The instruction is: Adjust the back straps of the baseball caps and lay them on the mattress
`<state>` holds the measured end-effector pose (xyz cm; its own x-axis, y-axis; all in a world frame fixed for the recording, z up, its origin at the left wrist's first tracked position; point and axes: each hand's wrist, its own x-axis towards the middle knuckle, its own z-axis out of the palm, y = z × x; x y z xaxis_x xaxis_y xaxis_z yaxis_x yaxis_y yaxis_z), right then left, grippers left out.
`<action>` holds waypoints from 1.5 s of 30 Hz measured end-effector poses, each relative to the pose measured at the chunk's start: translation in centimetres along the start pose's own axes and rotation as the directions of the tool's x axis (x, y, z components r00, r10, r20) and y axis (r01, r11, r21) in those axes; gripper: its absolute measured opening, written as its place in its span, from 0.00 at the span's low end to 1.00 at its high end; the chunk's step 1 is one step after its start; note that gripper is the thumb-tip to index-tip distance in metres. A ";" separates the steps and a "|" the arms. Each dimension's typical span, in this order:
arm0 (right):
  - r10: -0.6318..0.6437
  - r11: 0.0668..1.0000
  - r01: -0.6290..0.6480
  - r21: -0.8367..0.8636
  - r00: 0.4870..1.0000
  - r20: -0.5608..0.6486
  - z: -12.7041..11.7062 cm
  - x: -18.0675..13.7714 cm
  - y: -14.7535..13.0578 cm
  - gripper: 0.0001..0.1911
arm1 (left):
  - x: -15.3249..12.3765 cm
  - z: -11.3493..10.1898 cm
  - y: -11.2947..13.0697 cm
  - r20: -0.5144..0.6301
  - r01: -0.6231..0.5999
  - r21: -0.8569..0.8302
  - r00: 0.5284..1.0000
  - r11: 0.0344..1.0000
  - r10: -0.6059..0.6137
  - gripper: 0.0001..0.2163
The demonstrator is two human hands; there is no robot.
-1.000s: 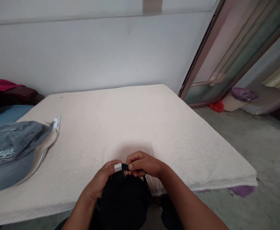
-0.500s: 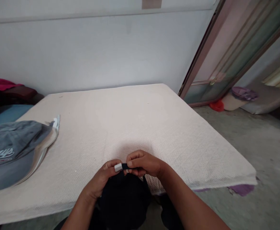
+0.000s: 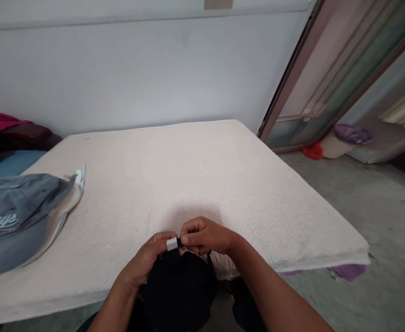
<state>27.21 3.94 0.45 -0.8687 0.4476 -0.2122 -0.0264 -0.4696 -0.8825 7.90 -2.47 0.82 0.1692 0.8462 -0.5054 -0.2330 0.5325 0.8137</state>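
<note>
A black cap (image 3: 180,290) hangs below my hands at the front edge of the cloth-covered table. Its strap carries a pale metal buckle (image 3: 171,244), which my left hand (image 3: 146,259) grips between thumb and fingers. From the other side my right hand (image 3: 207,237) pinches the short black strap (image 3: 179,242) right beside the buckle. Both hands are closed, with the fingertips almost meeting. My fingers hide part of the strap and the cap's upper edge.
On the left of the white-covered table (image 3: 188,175) lies a grey cap (image 3: 19,203) with white lettering, stacked on paler brims. Behind it sit blue and pink cloths (image 3: 3,121). A wall stands at the back. Right, on the floor, is a bin (image 3: 339,145) with a purple liner.
My right hand has shifted slightly left toward the buckle, so less black strap shows between its fingers and the buckle. My left hand keeps its grip.
</note>
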 end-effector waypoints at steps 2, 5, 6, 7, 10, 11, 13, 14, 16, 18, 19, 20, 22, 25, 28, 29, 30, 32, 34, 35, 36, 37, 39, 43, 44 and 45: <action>-0.006 1.000 0.006 0.003 1.000 0.003 0.0 -0.1 -0.1 0.12 | 0.1 -0.2 -0.2 -0.008 0.019 -0.022 1.000 1.000 -0.019 0.09; -0.018 1.000 0.018 0.013 1.000 0.007 0.0 -0.2 -0.2 0.11 | 0.3 -0.5 -0.4 -0.021 0.029 -0.060 0.999 0.998 -0.030 0.11; -0.025 0.999 0.024 0.021 1.000 0.002 0.0 -0.3 -0.2 0.11 | 0.3 -0.5 -0.5 -0.017 0.028 -0.068 0.999 0.997 -0.029 0.11; -0.031 0.999 0.031 0.032 1.000 -0.005 0.0 -0.3 -0.2 0.11 | 0.4 -0.6 -0.6 -0.006 0.027 -0.072 1.000 0.997 -0.028 0.10; -0.029 0.997 0.030 0.066 0.999 -0.022 0.1 -0.2 -0.1 0.10 | 0.6 -0.7 -0.8 0.039 0.035 -0.066 0.999 0.997 -0.032 0.10; -0.018 0.997 0.021 0.076 0.999 -0.029 0.1 -0.2 -0.1 0.10 | 0.6 -0.7 -0.9 0.045 0.038 -0.067 0.998 0.997 -0.035 0.11; -0.001 0.996 0.006 0.092 0.999 -0.053 0.2 -0.1 0.0 0.09 | 0.7 -0.8 -1.1 0.035 0.041 -0.081 0.999 0.996 -0.039 0.13; 0.001 0.995 0.005 0.096 0.998 -0.064 0.2 -0.1 0.0 0.08 | 0.8 -0.9 -1.2 0.024 0.044 -0.093 0.999 0.995 -0.042 0.14; 0.000 0.995 0.007 0.104 0.998 -0.070 0.2 -0.1 0.0 0.08 | 0.9 -1.0 -1.4 0.011 0.051 -0.113 0.999 0.992 -0.050 0.15; 0.002 0.993 0.005 0.120 0.998 -0.060 0.2 -0.2 0.0 0.08 | 1.0 -1.1 -1.5 0.027 0.054 -0.125 0.998 0.991 -0.051 0.14; 0.002 0.991 0.005 0.135 0.999 -0.053 0.2 -0.2 0.0 0.08 | 1.0 -1.0 -1.5 0.042 0.052 -0.130 0.998 0.990 -0.047 0.14; 0.000 0.988 0.007 0.155 0.999 -0.047 0.2 -0.2 0.0 0.08 | 1.0 -1.0 -1.5 0.056 0.048 -0.138 0.998 0.989 -0.041 0.14; -0.013 0.981 0.021 0.195 0.999 -0.041 0.2 -0.2 0.0 0.08 | 1.1 -0.8 -1.4 0.072 0.036 -0.164 0.997 0.986 -0.024 0.14; -0.017 0.976 0.026 0.217 0.999 -0.040 0.2 -0.2 0.0 0.08 | 1.2 -0.7 -1.4 0.083 0.025 -0.190 0.996 0.982 -0.009 0.13; 0.017 0.981 -0.008 0.192 0.999 -0.046 0.2 -0.2 -0.1 0.08 | 1.5 -0.8 -1.5 0.132 0.027 -0.182 0.991 0.983 -0.002 0.10; 0.029 0.982 -0.019 0.187 0.998 -0.049 0.2 -0.2 -0.1 0.07 | 1.6 -0.8 -1.5 0.149 0.030 -0.175 0.989 0.984 -0.003 0.09; 0.036 0.982 -0.026 0.188 0.998 -0.051 0.2 -0.2 -0.1 0.07 | 1.6 -0.8 -1.6 0.160 0.032 -0.169 0.987 0.985 -0.004 0.08; 0.041 0.980 -0.029 0.198 0.998 -0.055 0.2 -0.2 0.0 0.06 | 1.6 -0.8 -1.6 0.166 0.029 -0.165 0.986 0.986 -0.002 0.07; 0.039 0.977 -0.025 0.211 0.997 -0.065 0.2 -0.2 0.1 0.06 | 1.4 -0.7 -1.5 0.176 0.025 -0.173 0.984 0.985 0.006 0.07; 0.038 0.975 -0.021 0.219 0.997 -0.071 0.2 -0.1 0.1 0.06 | 1.4 -0.6 -1.4 0.184 0.024 -0.180 0.983 0.983 0.010 0.07; 0.037 0.974 -0.019 0.228 0.996 -0.078 0.2 -0.1 0.1 0.06 | 1.3 -0.5 -1.3 0.191 0.023 -0.187 0.981 0.982 0.013 0.07; 0.039 0.972 -0.018 0.236 0.996 -0.084 0.2 0.0 0.1 0.07 | 1.2 -0.4 -1.2 0.198 0.022 -0.194 0.980 0.981 0.017 0.08; 0.043 0.969 -0.020 0.245 0.995 -0.088 0.2 0.0 0.1 0.08 | 1.2 -0.2 -1.2 0.207 0.015 -0.207 0.978 0.978 0.029 0.09; 0.032 0.967 -0.013 0.255 0.997 -0.069 0.5 -0.1 0.0 0.09 | 1.4 -0.3 -1.3 0.216 0.010 -0.193 0.976 0.981 0.032 0.08; 0.029 0.966 -0.012 0.257 0.998 -0.060 0.5 -0.1 0.0 0.09 | 1.4 -0.3 -1.3 0.211 0.015 -0.183 0.977 0.983 0.024 0.07; 0.029 0.966 -0.015 0.258 0.998 -0.052 0.6 -0.2 0.0 0.08 | 1.5 -0.4 -1.4 0.202 0.020 -0.172 0.979 0.985 0.015 0.07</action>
<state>27.08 3.42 0.74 -0.8424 0.4724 -0.2591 -0.1402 -0.6566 -0.7411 8.10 -1.94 -1.15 0.3559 0.8326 -0.4243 -0.3906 0.5450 0.7419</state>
